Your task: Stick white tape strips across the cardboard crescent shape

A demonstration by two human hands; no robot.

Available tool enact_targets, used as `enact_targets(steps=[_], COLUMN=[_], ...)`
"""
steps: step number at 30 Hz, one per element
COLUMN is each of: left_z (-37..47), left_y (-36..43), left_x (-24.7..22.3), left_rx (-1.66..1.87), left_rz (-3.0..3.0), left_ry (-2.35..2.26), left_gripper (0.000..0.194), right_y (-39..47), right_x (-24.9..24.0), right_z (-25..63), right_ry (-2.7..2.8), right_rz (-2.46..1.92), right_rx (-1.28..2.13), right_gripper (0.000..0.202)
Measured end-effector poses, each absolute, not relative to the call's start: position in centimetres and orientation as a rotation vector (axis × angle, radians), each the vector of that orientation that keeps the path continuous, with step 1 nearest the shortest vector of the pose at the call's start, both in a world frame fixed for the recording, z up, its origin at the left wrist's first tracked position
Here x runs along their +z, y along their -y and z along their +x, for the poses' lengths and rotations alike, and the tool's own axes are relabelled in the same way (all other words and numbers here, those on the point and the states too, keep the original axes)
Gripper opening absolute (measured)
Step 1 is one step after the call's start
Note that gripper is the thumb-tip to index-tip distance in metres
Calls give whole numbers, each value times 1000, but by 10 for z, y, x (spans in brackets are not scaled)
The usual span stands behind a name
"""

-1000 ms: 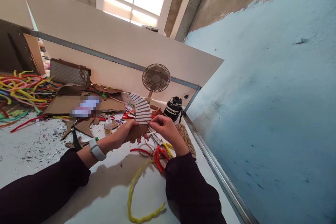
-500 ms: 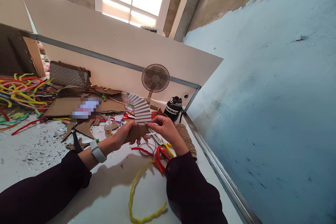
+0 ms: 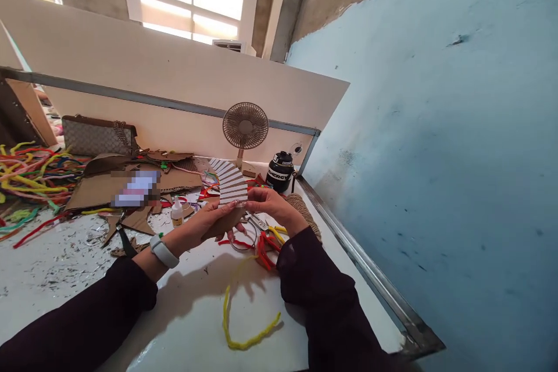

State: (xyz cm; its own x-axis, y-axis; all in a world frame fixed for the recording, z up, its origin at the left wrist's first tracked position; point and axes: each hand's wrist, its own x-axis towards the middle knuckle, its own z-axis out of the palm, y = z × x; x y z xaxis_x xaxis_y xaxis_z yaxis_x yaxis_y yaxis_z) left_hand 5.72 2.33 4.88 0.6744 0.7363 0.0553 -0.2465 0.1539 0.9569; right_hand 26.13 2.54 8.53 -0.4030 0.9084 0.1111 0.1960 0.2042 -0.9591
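A curved cardboard piece with white paper strips across it stands tilted in front of me. My left hand grips its lower, brown part, thumb on the front face and fingers beneath. At its right edge, by the lowest white strip, the fingertips of my right hand are pinched together. Whether they hold the strip's end or only the edge is too small to tell. Under and beside the hands lie scissors, a roll of twine and red pipe cleaners.
A yellow pipe cleaner lies curved near me. A small glue bottle, cardboard scraps and a phone are leftward. Behind stand a fan, a black jar and a handbag. A blue wall borders the right.
The loose white strip end that hung below my right hand no longer shows. My right fingers have come closer to the cardboard's edge. The view has shifted slightly to the right.
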Motion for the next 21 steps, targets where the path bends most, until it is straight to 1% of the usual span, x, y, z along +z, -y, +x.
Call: enact_targets(steps=[3, 7, 9, 12, 14, 17, 21], left_z=[57, 61, 64, 65, 66, 66, 66], left_y=[-26, -30, -33, -40, -44, -48, -48], left_x=[52, 52, 48, 39, 33, 29, 30], left_rx=[784, 956, 1048, 1115, 1147, 1181, 1194], left_rz=[1124, 918, 846, 793, 764, 745, 748], left_ry=[-519, -634, -677, -716, -733, -730, -717], left_gripper=[38, 23, 19, 15, 14, 17, 18], right_y=[-30, -29, -19, 6, 23, 37, 36], right_x=[84, 82, 78, 69, 63, 54, 48], right_z=[269, 288, 299, 310, 312, 307, 299], right_ry=[1725, 1714, 1775, 1940, 2029, 2090, 2114], right_rz=[-1106, -1300, -1471, -1751, -1939, -2184, -2361], right_rx=[1095, 856, 769, 669, 585, 438, 335], right_gripper=[56, 58, 52, 35, 30, 36, 51])
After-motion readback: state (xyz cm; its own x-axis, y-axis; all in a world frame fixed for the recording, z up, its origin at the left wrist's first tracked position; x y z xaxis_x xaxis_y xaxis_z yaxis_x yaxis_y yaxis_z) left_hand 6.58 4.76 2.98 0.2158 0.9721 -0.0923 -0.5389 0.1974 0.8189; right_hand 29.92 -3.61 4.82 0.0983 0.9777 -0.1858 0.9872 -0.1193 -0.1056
